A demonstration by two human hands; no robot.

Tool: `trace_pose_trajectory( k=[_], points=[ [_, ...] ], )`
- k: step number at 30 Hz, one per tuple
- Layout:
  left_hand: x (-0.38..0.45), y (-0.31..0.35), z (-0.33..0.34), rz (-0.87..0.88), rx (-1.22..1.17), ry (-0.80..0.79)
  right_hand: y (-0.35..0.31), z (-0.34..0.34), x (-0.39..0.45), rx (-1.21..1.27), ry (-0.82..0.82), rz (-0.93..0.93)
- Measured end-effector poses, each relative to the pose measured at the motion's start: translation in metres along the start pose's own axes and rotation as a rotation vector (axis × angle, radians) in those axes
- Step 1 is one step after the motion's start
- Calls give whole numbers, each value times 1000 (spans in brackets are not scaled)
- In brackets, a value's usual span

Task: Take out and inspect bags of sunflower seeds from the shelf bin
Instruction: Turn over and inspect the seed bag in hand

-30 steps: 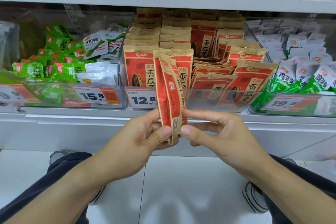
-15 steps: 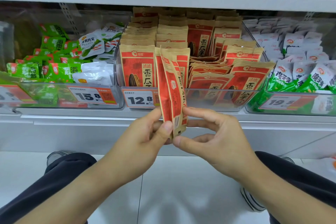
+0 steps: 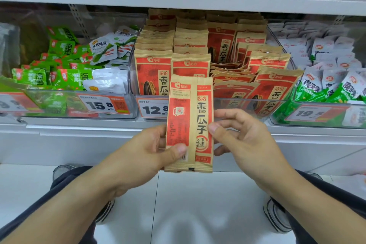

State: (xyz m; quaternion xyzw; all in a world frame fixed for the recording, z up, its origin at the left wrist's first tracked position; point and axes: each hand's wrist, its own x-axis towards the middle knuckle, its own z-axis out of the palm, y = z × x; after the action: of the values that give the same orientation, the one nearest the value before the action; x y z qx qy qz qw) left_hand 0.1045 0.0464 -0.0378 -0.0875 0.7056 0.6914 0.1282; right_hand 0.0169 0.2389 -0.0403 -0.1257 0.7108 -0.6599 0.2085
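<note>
A tan and red bag of sunflower seeds [image 3: 190, 123] is held upright in front of the shelf, its printed back face turned toward me. My left hand [image 3: 142, 154] grips its lower left edge, thumb on the front. My right hand [image 3: 243, 140] touches the bag's right edge with the thumb tip, the fingers loosely curled beside it. Behind stands the clear shelf bin [image 3: 233, 105], filled with several rows of the same bags [image 3: 263, 89].
A bin of green and white snack packs [image 3: 65, 77] stands to the left, another of white and green packs [image 3: 328, 83] to the right. Price tags 15.8 [image 3: 103, 105], 12.8 [image 3: 152, 108] and 19.5 [image 3: 311, 114] line the fronts. An upper shelf [image 3: 178, 0] overhangs. White floor lies below.
The bag has turned from edge-on to flat, its back face now toward me. My right hand's pinch on its edge has loosened to a thumb touch.
</note>
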Motion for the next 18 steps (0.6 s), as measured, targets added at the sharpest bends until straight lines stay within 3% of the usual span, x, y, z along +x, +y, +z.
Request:
trace_pose_trajectory(
  k=[4,9,12,18],
  points=[
    [7,-1,6,44,-87,370,0,0,-3,-74,-104,18],
    [13,-7,13,114,61,534,6,9,-15,-251,-197,-83],
    [12,-10,21,137,96,534,8,12,-15,-215,-170,-111],
    [10,-12,28,103,375,374,6,12,-16,-113,-160,-178]
  ],
)
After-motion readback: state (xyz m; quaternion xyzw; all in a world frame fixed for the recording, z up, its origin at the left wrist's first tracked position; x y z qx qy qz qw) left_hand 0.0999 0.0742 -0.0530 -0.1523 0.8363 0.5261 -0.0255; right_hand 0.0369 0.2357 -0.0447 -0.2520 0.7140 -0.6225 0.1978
